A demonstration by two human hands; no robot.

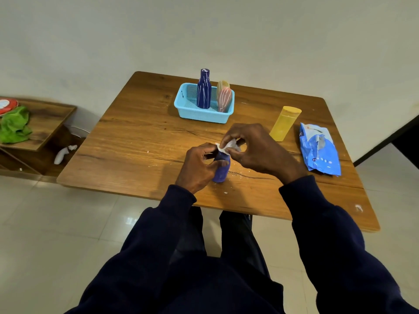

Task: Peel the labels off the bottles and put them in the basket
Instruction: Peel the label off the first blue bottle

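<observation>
Purple bottle [221, 169] stands on the tabletop [140, 141]; left hand [199, 165] fingers curl round its body. Right hand [251, 147] fingers pinch a white label [223, 147] at its top, near the basket [204, 115].

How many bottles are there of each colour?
Blue bottles: 2, one in the basket, one in the left hand.
Pink bottle: 1.
Pale yellow bottle, half hidden behind the pink: 1, it seems.
Yellow bottle: 1.
Total: 5.
</observation>
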